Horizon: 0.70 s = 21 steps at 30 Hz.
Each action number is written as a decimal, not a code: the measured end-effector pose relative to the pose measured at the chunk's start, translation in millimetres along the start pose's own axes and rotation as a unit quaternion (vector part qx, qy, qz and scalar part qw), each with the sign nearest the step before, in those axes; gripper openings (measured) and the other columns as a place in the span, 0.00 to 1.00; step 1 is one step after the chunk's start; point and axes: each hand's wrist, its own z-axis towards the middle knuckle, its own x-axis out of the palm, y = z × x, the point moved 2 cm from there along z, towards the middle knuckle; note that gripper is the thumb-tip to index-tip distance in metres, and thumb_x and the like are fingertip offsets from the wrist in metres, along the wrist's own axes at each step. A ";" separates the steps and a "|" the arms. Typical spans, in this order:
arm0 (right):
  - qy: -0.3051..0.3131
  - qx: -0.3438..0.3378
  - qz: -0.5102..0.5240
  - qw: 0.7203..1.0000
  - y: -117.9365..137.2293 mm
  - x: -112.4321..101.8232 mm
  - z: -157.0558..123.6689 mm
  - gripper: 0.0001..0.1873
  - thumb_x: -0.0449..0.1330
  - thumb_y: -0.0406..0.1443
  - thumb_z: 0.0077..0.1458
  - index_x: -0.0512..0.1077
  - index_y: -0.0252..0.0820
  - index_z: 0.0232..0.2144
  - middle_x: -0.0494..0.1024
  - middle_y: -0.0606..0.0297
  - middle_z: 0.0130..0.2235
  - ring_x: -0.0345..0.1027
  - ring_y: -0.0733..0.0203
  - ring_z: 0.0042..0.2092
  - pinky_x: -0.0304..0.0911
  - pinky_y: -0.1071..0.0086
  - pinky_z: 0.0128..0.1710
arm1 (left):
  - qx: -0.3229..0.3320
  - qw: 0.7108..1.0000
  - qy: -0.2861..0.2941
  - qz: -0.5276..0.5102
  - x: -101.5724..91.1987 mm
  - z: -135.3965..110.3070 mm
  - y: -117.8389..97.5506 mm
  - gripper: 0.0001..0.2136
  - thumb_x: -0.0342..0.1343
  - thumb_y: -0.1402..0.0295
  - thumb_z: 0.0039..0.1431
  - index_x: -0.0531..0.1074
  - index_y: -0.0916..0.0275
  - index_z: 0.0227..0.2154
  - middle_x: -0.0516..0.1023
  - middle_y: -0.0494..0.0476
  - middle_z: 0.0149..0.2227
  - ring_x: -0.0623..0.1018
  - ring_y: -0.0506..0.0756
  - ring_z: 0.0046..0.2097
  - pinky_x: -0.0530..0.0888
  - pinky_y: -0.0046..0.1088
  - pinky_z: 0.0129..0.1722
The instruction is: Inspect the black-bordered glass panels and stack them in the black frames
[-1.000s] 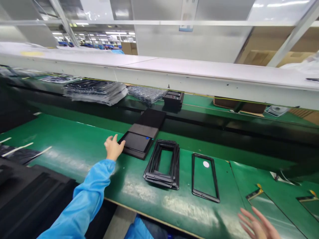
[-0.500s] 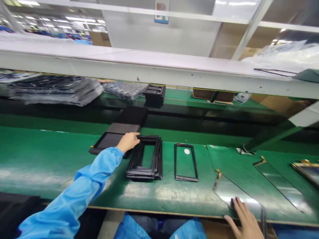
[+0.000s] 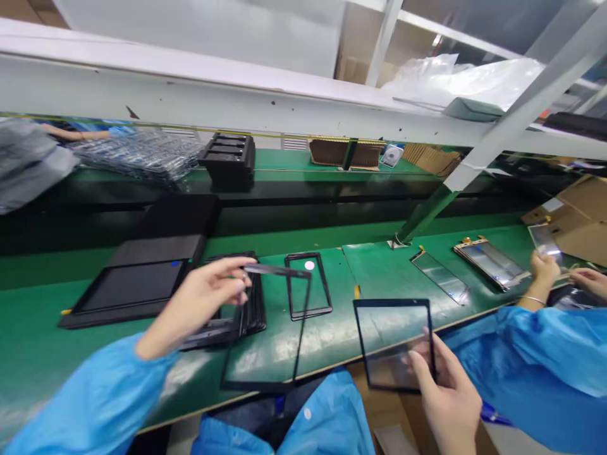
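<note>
From here I see my left hand (image 3: 194, 303) pinching the top edge of a thin, clear glass panel with a black border (image 3: 265, 328), and my right hand (image 3: 450, 398) gripping the side of a second clear, black-edged glass panel (image 3: 393, 335). Neither hand is open. The glass could slip, because each hand has only a small part of it. It could knock the pile of black plastic frames (image 3: 249, 319) near my left hand, or hit the green workbench (image 3: 332, 347), and crack or scratch. Both panels are up above the front of the bench, shiny and see-through, with no cracks I can see. A co-worker's hand (image 3: 545, 268) holds small glass nearby.
</note>
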 end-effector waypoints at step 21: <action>0.232 0.248 0.276 0.899 46.2 84.6 -45.0 0.32 0.79 0.44 0.51 0.82 0.51 0.58 0.80 0.64 0.38 0.65 0.67 0.27 0.66 0.76 0.18 | 0.130 0.990 0.041 -0.027 76.5 -41.2 5.5 0.19 0.65 0.76 0.62 0.86 0.45 0.50 0.83 0.50 0.37 0.84 0.50 0.36 0.82 0.22 0.39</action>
